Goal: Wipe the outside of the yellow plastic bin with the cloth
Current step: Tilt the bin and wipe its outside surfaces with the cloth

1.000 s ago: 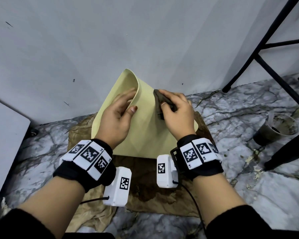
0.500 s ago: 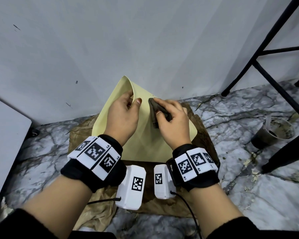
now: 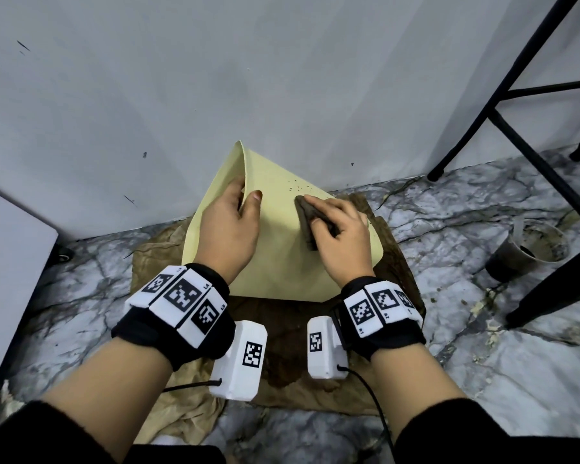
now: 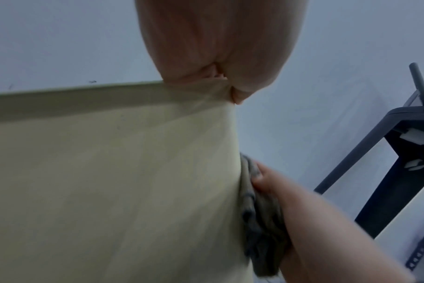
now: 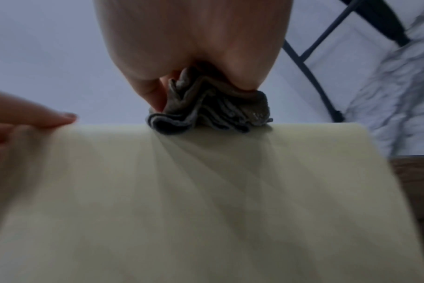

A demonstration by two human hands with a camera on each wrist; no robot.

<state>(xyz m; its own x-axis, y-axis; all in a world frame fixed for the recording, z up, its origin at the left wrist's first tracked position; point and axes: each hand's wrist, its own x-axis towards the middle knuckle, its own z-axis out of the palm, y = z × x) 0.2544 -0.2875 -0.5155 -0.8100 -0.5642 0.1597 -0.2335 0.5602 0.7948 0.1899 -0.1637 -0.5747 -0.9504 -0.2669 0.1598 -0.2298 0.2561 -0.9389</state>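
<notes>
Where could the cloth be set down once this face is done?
Bare marble floor shows between the brown mat and the dirty cup. More lies left of the mat, toward the white panel. The yellow bin, both hands and the mat crowd the middle.

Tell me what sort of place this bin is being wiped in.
Probably a floor corner of a workroom or utility space, not a tabletop: a marbled floor meets a plain grey wall, black metal frame legs stand nearby, and a stained brown sheet lies under the yellow bin.

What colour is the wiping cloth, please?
Dark grey-brown cloth; right wrist view shows it best.
</notes>
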